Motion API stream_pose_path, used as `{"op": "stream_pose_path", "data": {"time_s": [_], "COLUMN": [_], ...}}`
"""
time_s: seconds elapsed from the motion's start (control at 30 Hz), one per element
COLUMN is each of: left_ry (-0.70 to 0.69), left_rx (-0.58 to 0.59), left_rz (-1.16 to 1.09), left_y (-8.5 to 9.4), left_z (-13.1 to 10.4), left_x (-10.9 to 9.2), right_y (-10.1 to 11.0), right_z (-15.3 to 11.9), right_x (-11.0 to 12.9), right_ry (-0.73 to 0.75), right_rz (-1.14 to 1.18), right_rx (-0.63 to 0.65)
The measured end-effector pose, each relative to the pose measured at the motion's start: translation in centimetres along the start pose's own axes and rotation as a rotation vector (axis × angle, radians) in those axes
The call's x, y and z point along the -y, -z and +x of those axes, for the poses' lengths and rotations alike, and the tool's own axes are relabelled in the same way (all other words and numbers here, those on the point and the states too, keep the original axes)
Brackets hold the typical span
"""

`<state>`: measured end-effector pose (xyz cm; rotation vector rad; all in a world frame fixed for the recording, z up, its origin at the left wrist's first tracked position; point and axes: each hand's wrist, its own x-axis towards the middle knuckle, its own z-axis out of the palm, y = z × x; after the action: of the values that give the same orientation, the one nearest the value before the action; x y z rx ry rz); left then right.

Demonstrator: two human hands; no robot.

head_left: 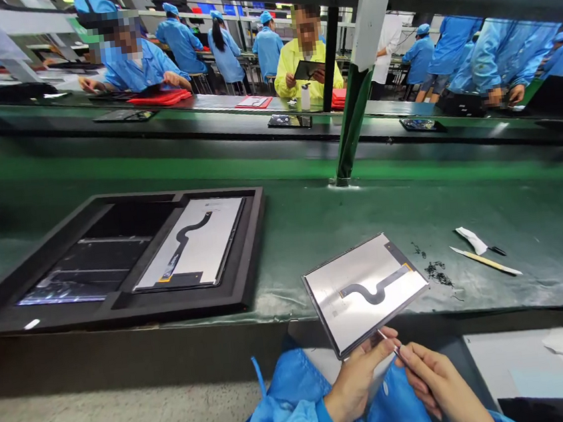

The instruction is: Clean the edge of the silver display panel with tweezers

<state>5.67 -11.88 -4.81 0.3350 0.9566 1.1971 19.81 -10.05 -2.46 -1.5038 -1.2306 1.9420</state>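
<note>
In my left hand is a tablet display panel, held by its lower edge and tilted over the front edge of the bench. The panel's silvery back faces up, with a curved black flex cable across it. My right hand pinches a slim metal tool, whose tip is at the panel's lower edge beside my left fingers. The tool's exact kind is too small to tell. A heap of thin black scraps lies on the bench right of the panel.
At the left, a black foam tray holds another display panel and a dark one. A yellow-handled blade and a white-wrapped tool lie at right. A post rises behind; co-workers sit beyond the conveyor.
</note>
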Motion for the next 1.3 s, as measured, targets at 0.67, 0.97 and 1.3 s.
{"op": "stream_pose_path", "data": {"time_s": [0.67,0.97,1.3], "left_ry": [-0.04,-0.052,-0.125], "left_rx": [-0.02,-0.023,0.152], "left_rz": [0.061,0.094,0.251], "left_y": [0.3,0.7,4.0], "left_z": [0.2,-0.1,-1.4], "left_x": [0.1,-0.1,-1.7], "right_y": [-1.1,-1.2,-1.0], "right_z": [-0.1,0.0,0.0], "right_x": [0.9,0.5,0.9], "right_ry": [0.068,0.026,0.117], "right_rz": [-0.065,0.025,-0.067], "right_rx": [0.008,0.044,-0.05]}}
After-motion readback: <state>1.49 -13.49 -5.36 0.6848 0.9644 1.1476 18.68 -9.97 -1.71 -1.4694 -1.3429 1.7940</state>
